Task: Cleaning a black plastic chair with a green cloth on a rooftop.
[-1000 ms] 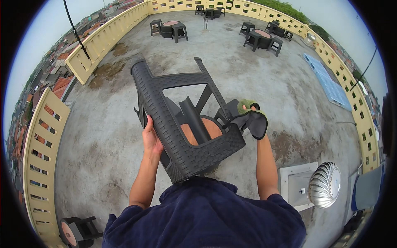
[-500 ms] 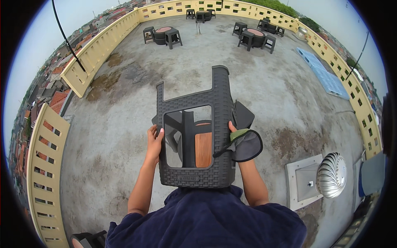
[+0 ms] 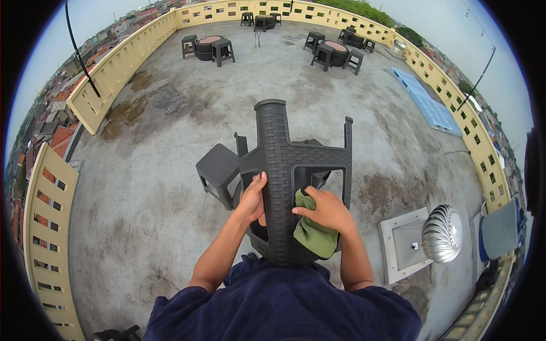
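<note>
Close in front of me is a dark grey woven-pattern plastic stool (image 3: 278,153), tipped so its legs point away and one corner leg faces me. My left hand (image 3: 250,200) grips it beside that leg, its fingertips resting on the leg's edge and the rest of the hand at the side opening. On the other side, my right hand (image 3: 329,211) pinches a green cloth (image 3: 316,237) at the edge of the window-like opening. The cloth drapes down over the woven side panel. Part of the right fingers is hidden behind the cloth.
Just beyond the held stool stands another dark stool (image 3: 218,166). A metal turbine vent (image 3: 442,234) rises from the floor at right. Farther off are low round tables (image 3: 209,41) with stools, a blue pallet (image 3: 426,102) and a yellow parapet wall (image 3: 125,62).
The stool has been turned so a corner leg faces me instead of a flat side. My right hand has moved onto the near panel, and the cloth now shows its green face.
</note>
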`<state>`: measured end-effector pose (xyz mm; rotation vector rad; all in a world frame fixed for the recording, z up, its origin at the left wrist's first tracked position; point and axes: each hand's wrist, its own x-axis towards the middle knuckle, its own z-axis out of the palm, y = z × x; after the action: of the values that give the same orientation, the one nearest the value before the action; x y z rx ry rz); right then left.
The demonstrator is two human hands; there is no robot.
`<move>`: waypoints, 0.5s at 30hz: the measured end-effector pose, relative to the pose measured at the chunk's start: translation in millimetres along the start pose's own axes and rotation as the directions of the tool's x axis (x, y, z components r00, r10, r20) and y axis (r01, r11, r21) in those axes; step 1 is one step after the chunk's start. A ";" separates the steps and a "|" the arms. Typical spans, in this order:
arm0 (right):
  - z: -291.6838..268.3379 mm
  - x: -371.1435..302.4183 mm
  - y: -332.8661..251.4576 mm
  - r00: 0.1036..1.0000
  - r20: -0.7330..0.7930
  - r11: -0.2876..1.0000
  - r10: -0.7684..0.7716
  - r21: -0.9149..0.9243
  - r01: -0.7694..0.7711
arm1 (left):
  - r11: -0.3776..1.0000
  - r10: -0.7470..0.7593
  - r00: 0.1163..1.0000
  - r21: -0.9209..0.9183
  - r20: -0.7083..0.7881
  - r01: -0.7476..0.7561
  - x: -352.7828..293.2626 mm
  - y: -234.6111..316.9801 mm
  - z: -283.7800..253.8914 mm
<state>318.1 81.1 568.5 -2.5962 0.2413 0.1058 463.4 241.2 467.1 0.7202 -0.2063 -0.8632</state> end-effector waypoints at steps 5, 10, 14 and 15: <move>-58.4 -30.9 6.6 0.713 -0.628 0.769 -0.310 0.276 0.577 | 0.992 -0.064 0.994 0.117 0.085 0.054 18.3 -24.8 22.7; -107.6 -4.3 14.9 0.479 -0.854 0.509 -0.203 0.326 0.797 | 0.976 -0.031 0.995 0.216 0.098 0.009 19.2 -51.3 42.0; -132.5 2.5 6.2 0.533 -0.730 0.575 -0.428 0.234 0.784 | 0.972 0.025 0.994 0.229 0.105 -0.048 2.3 -50.6 51.2; -138.3 -3.8 -1.5 0.500 -0.645 0.596 -0.579 0.084 0.798 | 0.967 0.041 0.998 0.251 0.038 -0.049 -6.2 -49.7 58.6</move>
<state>318.6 12.2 688.5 -2.0524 -0.5885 -0.9374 402.6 195.4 479.2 0.9353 -0.3653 -0.8135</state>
